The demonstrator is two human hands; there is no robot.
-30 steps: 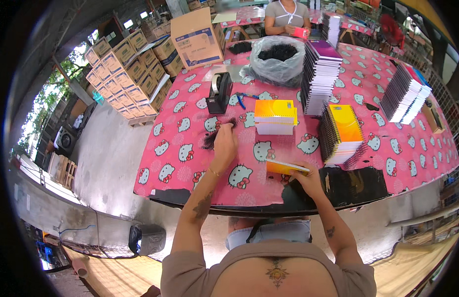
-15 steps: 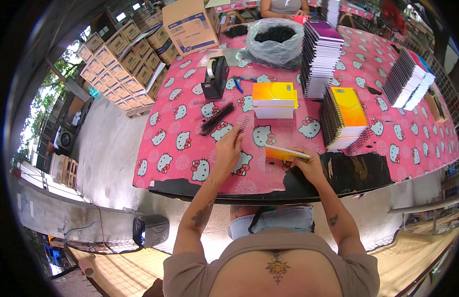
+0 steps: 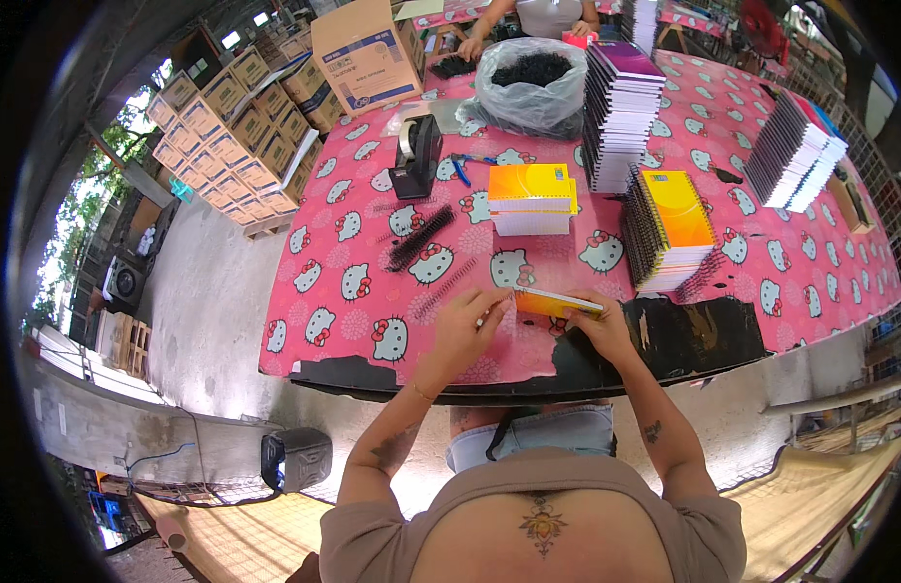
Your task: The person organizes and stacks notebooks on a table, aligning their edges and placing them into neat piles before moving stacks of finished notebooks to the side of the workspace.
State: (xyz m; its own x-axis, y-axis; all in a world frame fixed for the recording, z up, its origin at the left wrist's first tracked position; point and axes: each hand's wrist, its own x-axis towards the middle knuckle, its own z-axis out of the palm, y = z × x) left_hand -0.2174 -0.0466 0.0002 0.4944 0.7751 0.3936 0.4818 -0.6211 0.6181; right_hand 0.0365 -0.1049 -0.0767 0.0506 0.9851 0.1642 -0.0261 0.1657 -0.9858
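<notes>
My right hand [image 3: 604, 328] grips a thin yellow-orange notebook [image 3: 552, 303] by its right end, holding it on edge just above the table's near side. At the notebook's left end my left hand [image 3: 468, 332] has its fingers pinched together. What lies between those fingers is too small to make out. A dark spiral binding coil [image 3: 445, 288] rests on the pink tablecloth beyond my left hand. Farther off sits a bunch of black coils [image 3: 421, 238]. A stack of yellow unbound notebooks [image 3: 531, 199] stands ahead, and spiral-bound yellow notebooks [image 3: 676, 228] are piled to its right.
A black tape dispenser [image 3: 417, 160] and blue-handled pliers [image 3: 462, 170] lie at the left. Behind them are a plastic bag of black coils [image 3: 533, 83] and a cardboard box [image 3: 368, 58]. Tall notebook stacks [image 3: 620, 117] stand at right. Across the table, a co-worker's hand [image 3: 470, 47] reaches toward dark coils.
My left hand has come back from the coil on the cloth to the notebook's left end. The right hand still holds the notebook. The co-worker's arm has reached out sideways.
</notes>
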